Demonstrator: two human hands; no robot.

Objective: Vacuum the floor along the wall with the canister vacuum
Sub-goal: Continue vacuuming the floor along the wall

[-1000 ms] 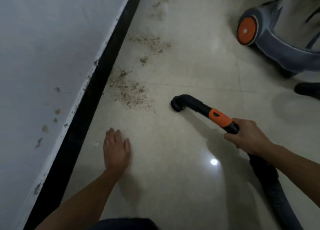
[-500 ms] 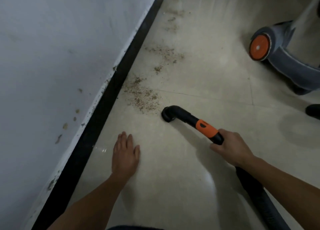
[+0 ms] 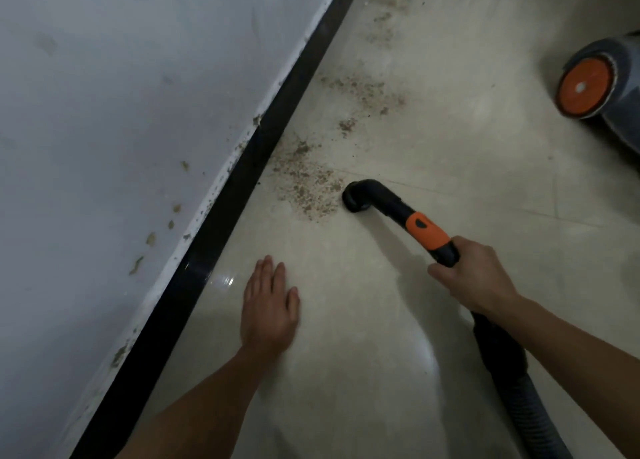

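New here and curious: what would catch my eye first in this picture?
The gritty dirt strewn beside the black baseboard, mid-frame, with the nozzle at its right edge. The right hand grips the orange-banded wand just behind, and the left hand lies flat on the floor nearer the camera. An orange wheel stands out at upper right.

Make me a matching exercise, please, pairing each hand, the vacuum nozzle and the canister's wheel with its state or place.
1 left hand
2 right hand
3 nozzle
4 canister wheel

A grips the hose handle
B at the edge of the debris patch
C palm down, fingers straight
D orange, at the far right

Pairs: 1-C, 2-A, 3-B, 4-D
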